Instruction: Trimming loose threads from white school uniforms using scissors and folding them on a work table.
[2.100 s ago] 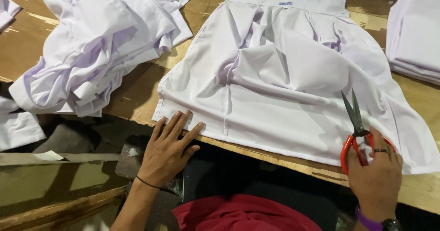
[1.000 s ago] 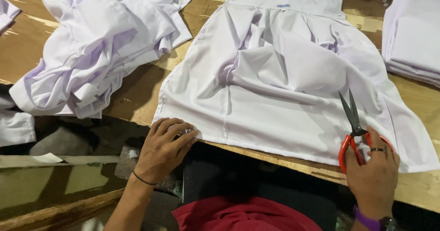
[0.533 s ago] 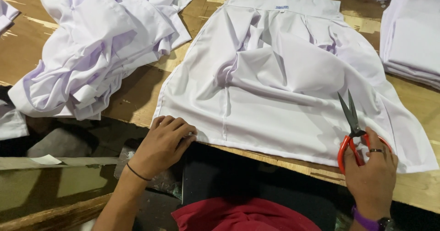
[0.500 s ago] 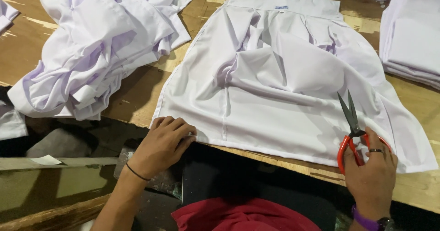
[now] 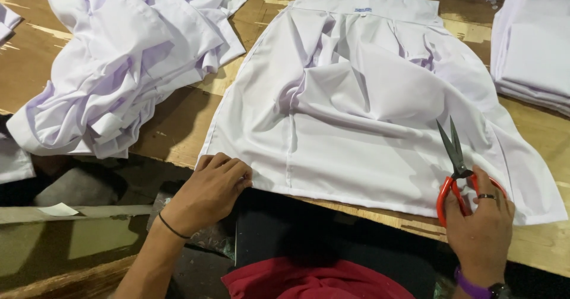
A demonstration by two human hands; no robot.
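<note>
Two hands flank the white cloth garment (image 5: 380, 121) spread lengthwise away on the wooden table (image 5: 178, 127): left hand (image 5: 208, 192) curled, pinching its near-left hem corner, right hand (image 5: 481, 228) gripping red-handled scissors (image 5: 454, 168), blades nearly closed, pointing away.

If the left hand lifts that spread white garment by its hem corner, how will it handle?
The white garment probably goes floppy: it already lies in soft folds. It looks thin and light. The left hand grips only a corner, so the rest would likely drag across the wooden table.
</note>
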